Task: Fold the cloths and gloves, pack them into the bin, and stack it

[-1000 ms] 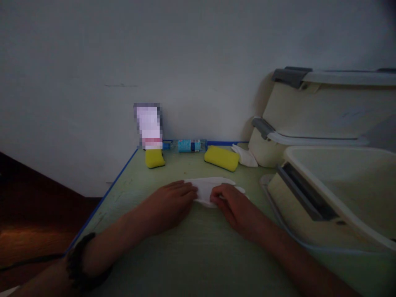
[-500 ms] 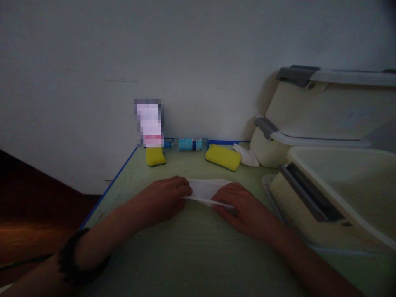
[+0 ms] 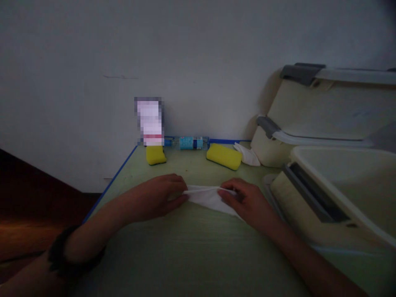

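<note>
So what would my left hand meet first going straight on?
Your left hand, pointing right, would probably meet your right hand first, beyond the white cloth both hold; depth is unclear.

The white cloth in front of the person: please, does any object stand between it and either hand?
Nothing visible does: the left hand and the right hand both hold the white cloth directly. The yellow sponge on the right lies beyond it, not between.

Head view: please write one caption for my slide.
Left hand and right hand hold white fabric over green table, bottle lying behind.
</note>
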